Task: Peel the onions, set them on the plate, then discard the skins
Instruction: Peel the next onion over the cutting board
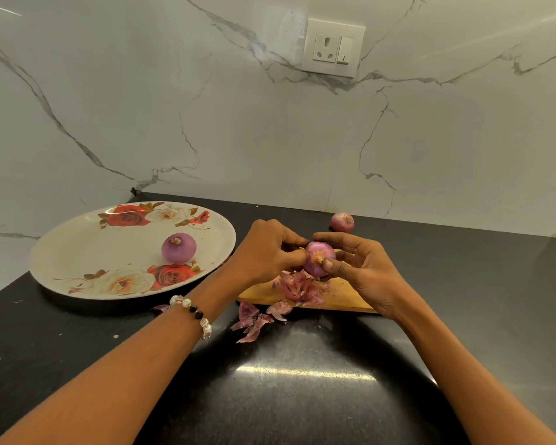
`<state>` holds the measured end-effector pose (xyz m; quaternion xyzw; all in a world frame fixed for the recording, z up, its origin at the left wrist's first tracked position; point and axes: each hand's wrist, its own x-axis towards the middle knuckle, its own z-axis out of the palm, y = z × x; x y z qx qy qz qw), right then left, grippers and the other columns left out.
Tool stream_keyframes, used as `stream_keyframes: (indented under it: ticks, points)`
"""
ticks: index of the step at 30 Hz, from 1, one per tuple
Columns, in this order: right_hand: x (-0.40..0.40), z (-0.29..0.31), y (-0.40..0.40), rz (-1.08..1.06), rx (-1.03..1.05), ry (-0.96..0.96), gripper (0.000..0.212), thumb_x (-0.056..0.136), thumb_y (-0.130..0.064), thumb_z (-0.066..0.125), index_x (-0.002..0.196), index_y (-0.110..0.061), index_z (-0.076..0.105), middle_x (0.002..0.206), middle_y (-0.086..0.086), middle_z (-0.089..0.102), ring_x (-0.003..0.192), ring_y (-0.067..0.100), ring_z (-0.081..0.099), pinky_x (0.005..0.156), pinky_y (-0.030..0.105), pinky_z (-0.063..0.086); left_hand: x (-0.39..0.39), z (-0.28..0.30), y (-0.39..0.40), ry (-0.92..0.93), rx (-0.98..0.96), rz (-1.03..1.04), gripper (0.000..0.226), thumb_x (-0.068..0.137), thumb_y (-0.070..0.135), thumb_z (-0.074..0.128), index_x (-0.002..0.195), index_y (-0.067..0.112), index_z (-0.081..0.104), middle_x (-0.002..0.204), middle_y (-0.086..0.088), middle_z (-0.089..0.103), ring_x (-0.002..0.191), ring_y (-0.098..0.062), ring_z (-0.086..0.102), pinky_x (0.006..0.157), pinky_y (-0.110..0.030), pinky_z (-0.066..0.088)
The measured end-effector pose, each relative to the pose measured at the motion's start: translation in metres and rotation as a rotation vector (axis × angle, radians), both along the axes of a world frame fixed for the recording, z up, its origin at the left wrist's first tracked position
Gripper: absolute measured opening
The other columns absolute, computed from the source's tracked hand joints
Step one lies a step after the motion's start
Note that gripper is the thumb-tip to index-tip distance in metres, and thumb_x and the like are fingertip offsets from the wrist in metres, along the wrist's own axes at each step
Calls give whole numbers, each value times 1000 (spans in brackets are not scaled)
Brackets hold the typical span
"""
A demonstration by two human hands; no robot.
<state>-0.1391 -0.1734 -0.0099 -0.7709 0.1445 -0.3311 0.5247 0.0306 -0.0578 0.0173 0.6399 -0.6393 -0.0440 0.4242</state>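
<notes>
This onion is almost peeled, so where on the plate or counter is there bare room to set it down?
Most of the plate is bare, left of the peeled onion. The counter right of the cutting board is open too. It is crowded under the hands, where skins cover the board and spill off its front edge.

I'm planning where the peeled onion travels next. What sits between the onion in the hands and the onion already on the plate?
In the head view, the left hand lies between the held onion and the plate's onion, then the flowered plate rim.
</notes>
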Motion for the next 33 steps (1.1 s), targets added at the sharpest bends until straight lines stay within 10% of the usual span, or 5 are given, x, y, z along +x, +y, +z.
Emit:
stream_keyframes:
  ticks: [19, 26, 33]
  points:
    - [3, -1, 3, 28, 38, -32, 41, 80, -13, 70, 121, -14, 65, 117, 1, 69, 108, 24, 66, 86, 37, 58, -2, -8, -5, 40, -75, 126, 8, 87, 13, 64, 89, 8, 70, 77, -1, 68, 64, -7, 64, 65, -18, 53]
    - [1, -1, -1, -4, 69, -77, 40, 80, -14, 70, 120, -15, 66, 116, 1, 68, 106, 25, 66, 81, 38, 59, 0, -6, -5, 350, -12, 62, 9, 95, 13, 56, 94, 8, 64, 82, -5, 71, 63, -17, 71, 63, -37, 61]
    - [3, -4, 0, 6, 19, -38, 42, 78, -18, 73, 119, -18, 66, 117, 3, 69, 107, 27, 66, 89, 42, 57, -3, -6, -5, 258, -57, 64, 12, 83, 13, 72, 93, 7, 73, 75, -1, 69, 58, -9, 69, 55, -17, 55]
